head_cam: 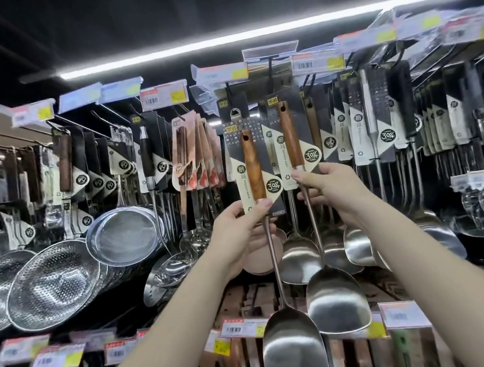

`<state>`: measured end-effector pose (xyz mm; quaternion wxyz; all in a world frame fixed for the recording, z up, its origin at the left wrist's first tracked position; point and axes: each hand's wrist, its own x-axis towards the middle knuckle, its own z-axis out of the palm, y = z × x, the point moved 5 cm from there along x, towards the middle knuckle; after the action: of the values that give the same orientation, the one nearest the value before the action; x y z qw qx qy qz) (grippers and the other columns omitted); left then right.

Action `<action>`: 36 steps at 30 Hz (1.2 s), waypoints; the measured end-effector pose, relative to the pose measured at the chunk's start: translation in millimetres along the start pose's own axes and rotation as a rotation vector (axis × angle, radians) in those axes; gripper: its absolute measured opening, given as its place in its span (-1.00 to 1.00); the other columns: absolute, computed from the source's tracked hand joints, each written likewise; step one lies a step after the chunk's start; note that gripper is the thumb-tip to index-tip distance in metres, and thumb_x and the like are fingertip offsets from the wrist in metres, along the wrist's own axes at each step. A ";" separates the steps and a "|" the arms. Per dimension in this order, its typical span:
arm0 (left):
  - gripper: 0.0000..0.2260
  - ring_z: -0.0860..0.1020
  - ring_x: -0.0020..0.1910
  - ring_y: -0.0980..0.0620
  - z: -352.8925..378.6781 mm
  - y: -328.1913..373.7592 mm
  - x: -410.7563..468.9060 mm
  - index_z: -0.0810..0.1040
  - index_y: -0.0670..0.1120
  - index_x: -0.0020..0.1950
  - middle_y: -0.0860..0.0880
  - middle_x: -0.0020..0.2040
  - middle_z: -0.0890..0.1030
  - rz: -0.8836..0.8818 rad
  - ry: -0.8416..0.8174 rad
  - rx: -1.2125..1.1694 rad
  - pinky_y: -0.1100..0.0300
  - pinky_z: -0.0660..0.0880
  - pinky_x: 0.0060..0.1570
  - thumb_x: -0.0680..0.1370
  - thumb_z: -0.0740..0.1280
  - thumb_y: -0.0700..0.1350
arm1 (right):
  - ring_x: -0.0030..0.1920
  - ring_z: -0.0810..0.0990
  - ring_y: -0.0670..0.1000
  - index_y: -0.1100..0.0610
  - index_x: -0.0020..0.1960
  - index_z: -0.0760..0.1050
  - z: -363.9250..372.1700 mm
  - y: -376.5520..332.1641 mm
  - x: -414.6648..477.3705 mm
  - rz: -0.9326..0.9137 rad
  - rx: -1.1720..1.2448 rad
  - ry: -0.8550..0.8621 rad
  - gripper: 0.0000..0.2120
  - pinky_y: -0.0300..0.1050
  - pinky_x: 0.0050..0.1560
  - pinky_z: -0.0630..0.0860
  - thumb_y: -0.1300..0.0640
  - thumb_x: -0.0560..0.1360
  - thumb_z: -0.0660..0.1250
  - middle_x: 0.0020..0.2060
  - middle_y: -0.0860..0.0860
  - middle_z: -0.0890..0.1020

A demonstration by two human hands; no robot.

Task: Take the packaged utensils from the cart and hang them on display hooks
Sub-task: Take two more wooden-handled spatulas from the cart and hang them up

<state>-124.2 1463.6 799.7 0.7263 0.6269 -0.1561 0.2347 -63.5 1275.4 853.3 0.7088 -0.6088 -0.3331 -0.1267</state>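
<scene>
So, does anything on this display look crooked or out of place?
Only the spatula in the left hand tilts, not yet hung. The right hand steadies another spatula. Nothing looks damaged.

Both arms raised, left hand point(242, 231) and right hand point(330, 188) fingers pinched closed

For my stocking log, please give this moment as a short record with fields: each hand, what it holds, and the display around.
left hand: shut on left spatula, at the base of its wooden handle
right hand: shut on right spatula, gripping its card and shaft
right spatula top: at the hook, whether it hangs cannot be told
left of hands: steel colanders
shelf edge: price tags
</scene>
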 end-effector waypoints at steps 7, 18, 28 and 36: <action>-0.70 0.69 -0.15 -0.10 2.8 6.0 2.7 0.64 -0.15 0.21 -0.07 -0.19 0.73 0.028 -0.009 0.020 -0.13 0.67 0.10 0.53 0.53 -0.08 | -0.27 0.70 -0.02 0.14 0.00 0.65 4.2 -15.6 18.1 -0.020 -0.015 -0.014 -0.84 -0.23 -0.27 0.61 0.08 0.50 0.53 -0.11 0.08 0.70; -0.65 0.70 -0.16 -0.10 -1.1 11.3 8.0 0.64 -0.16 0.20 -0.17 -0.10 0.73 0.051 -0.011 0.039 0.06 0.67 -0.10 0.48 0.55 -0.04 | -0.34 0.68 -0.02 0.23 0.17 0.60 12.6 -27.2 47.3 0.004 0.043 -0.041 -0.65 -0.19 -0.26 0.62 0.05 0.50 0.53 0.00 0.15 0.70; -0.57 0.70 -0.21 -0.06 1.7 5.5 12.9 0.64 -0.16 0.15 -0.14 -0.16 0.73 0.049 -0.030 0.003 0.06 0.66 -0.12 0.36 0.56 0.01 | -0.27 0.67 0.00 0.17 0.14 0.66 12.8 12.8 75.2 0.120 0.087 0.001 -0.73 -0.22 -0.29 0.57 0.06 0.51 0.52 -0.01 0.09 0.74; -0.51 0.69 -0.20 -0.04 10.6 -1.4 16.6 0.62 -0.20 0.22 -0.18 -0.11 0.71 0.036 -0.038 -0.008 0.08 0.68 -0.14 0.37 0.56 0.00 | -0.20 0.69 0.02 0.22 0.26 0.58 8.7 37.2 103.2 0.203 0.074 0.065 -0.55 -0.14 -0.22 0.63 0.07 0.45 0.57 -0.04 0.07 0.73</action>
<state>-108.8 1455.4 808.8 0.7212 0.6256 -0.1822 0.2352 32.5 1315.5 889.4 0.7503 -0.6085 -0.2509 -0.0614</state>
